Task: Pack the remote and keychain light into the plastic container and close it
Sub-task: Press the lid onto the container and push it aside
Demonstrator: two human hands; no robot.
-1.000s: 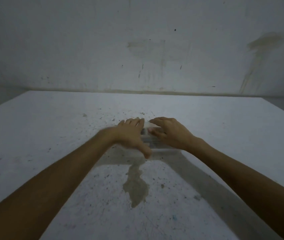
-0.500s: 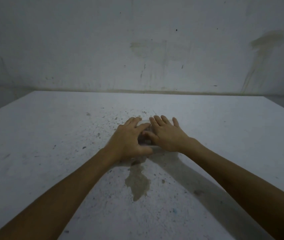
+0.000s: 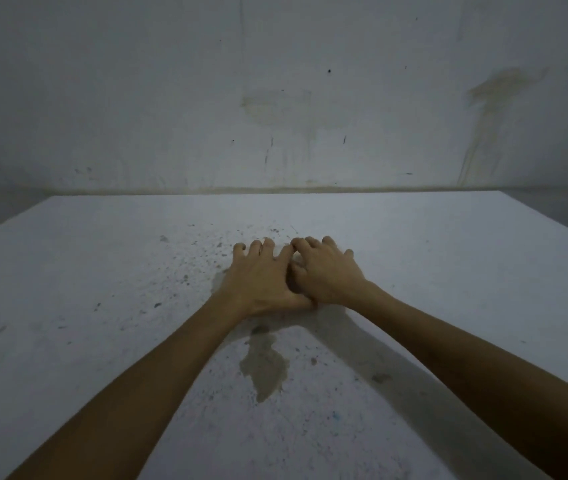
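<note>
Both hands lie palm-down, side by side, on a low clear plastic container (image 3: 219, 283) in the middle of the table. My left hand (image 3: 262, 278) covers its left part and my right hand (image 3: 327, 271) its right part, thumbs meeting at the near edge. The fingers are spread and curl over the far edge. Only a faint sliver of the container shows by the left wrist. The remote and the keychain light are hidden from view.
The white table (image 3: 449, 271) is speckled with dark spots and has a brownish stain (image 3: 263, 368) just in front of the hands. A stained white wall (image 3: 275, 98) stands right behind the table's far edge.
The hands went from gripping the container's lid with bent fingers to lying flat on top of it, pressed down and closer together. The container is now almost wholly covered.
</note>
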